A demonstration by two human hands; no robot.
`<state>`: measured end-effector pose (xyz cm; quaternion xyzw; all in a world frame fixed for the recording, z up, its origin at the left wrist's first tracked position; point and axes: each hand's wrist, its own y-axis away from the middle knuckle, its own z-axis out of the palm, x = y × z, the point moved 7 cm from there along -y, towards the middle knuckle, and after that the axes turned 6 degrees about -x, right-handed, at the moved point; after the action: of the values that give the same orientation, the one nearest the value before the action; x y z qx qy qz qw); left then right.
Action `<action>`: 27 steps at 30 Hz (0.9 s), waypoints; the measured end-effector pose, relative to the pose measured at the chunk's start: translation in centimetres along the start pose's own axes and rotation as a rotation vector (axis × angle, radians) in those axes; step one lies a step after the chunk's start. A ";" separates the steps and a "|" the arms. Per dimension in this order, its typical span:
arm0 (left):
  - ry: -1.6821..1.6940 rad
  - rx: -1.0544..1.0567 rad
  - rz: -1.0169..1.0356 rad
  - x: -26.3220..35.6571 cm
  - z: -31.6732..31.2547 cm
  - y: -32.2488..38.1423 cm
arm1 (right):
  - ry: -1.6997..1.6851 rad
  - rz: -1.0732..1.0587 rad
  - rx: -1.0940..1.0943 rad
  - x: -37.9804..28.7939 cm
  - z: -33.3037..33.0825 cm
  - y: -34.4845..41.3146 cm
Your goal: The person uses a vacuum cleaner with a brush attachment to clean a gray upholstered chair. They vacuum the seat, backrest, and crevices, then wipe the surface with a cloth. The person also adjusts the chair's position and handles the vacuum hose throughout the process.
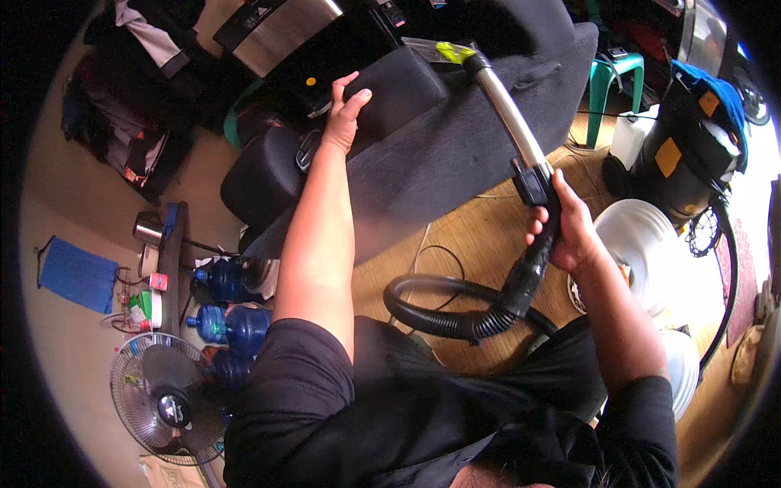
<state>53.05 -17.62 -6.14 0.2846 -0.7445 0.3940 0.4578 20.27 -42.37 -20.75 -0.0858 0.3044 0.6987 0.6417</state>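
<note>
My right hand (570, 226) is closed around the black handle of a vacuum wand (515, 119), whose metal tube slants up and left. At its tip a clear and yellow-green upholstery nozzle (436, 51) lies over the dark sofa (439, 146). From the handle a black ribbed hose (448, 323) loops down in front of me. My left hand (346, 116) is raised at the left edge of a dark cushion (399, 85), fingers apart; whether it touches the cushion is unclear. A black wet-dry vacuum (677, 152) with a blue cloth on top stands at the right.
A green plastic stool (615, 79) stands behind the sofa's right end. Near the vacuum are a white container (631, 137) and a large pale round tub (640, 244). Cables run over the wooden floor (390, 274). At left are a fan (171, 399) and several blue water bottles (247, 329).
</note>
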 end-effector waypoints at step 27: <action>-0.150 0.126 0.079 -3.7 -3.2 -4.0 | 0.870 -0.445 0.068 4.2 -0.9 14.5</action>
<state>59.15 -16.80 -7.36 0.3119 -0.7610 0.4353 0.3663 5.63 -39.19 -18.99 -0.4119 0.5410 0.4335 0.5914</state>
